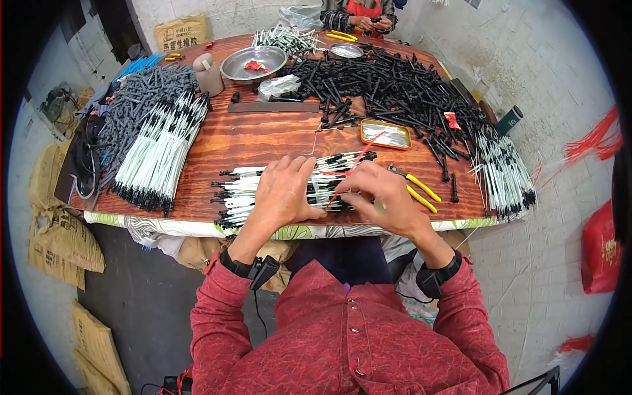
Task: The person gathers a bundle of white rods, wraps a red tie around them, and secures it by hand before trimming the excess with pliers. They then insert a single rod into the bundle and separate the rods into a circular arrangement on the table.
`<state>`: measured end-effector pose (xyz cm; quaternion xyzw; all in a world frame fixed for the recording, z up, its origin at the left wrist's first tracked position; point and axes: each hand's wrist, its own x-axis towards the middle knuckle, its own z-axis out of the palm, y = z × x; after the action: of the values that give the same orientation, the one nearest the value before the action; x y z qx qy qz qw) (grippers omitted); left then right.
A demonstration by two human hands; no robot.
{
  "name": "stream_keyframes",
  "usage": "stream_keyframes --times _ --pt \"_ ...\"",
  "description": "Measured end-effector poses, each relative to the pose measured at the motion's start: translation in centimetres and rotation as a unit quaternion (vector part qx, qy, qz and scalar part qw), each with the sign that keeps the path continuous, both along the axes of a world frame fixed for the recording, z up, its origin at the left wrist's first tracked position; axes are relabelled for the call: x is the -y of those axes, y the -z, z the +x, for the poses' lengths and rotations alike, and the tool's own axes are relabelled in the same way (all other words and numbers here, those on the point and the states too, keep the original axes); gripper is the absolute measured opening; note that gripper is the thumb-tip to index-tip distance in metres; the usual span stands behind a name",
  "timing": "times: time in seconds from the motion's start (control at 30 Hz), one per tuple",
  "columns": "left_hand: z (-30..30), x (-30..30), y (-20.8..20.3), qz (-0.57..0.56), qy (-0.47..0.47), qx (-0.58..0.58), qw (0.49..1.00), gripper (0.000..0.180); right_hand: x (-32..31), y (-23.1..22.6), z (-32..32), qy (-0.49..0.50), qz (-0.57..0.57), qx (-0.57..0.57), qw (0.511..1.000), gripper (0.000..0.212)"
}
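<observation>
A bundle of thin white sticks with black ends point(240, 185) lies at the table's near edge. My left hand point(284, 191) presses across it, fingers over the far side and thumb along the near side. A red tie string point(357, 157) loops over the bundle's right part. My right hand point(380, 197) is closed on the string in a pinch beside the bundle; its fingertips are partly hidden. Just right of that hand are pliers with yellow handles point(422, 188). Beyond it sits a yellow-rimmed tin point(386, 135) holding thin pale pieces.
Bundled white sticks stand at left point(155, 155) and right point(505, 168). Black plastic parts point(395, 79) heap across the back, grey ones point(141, 92) at left. A metal bowl point(253, 64), a jug point(208, 74) and a dark strip point(273, 107) lie beyond. Another person point(361, 16) works opposite.
</observation>
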<state>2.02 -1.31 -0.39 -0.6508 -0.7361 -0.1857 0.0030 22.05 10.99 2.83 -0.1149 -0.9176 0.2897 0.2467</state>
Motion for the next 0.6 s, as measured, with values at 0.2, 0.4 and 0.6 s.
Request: stream_keyframes --times 0.2,0.4,0.6 --pt "0.2 0.1 0.4 0.033 -0.003 -0.012 0.999 0.1 -0.6 1.1 -0.2 -0.013 0.288 0.035 0.957 0.015" --pt "-0.1 0.2 0.1 0.015 0.005 0.002 1.0 0.101 -0.7 -2.4 0.6 -0.09 0.323 0.011 0.942 0.015" --pt "-0.2 0.5 0.4 0.024 -0.002 -0.002 1.0 0.1 -0.2 -6.7 -0.8 -0.205 0.104 0.142 0.963 0.015"
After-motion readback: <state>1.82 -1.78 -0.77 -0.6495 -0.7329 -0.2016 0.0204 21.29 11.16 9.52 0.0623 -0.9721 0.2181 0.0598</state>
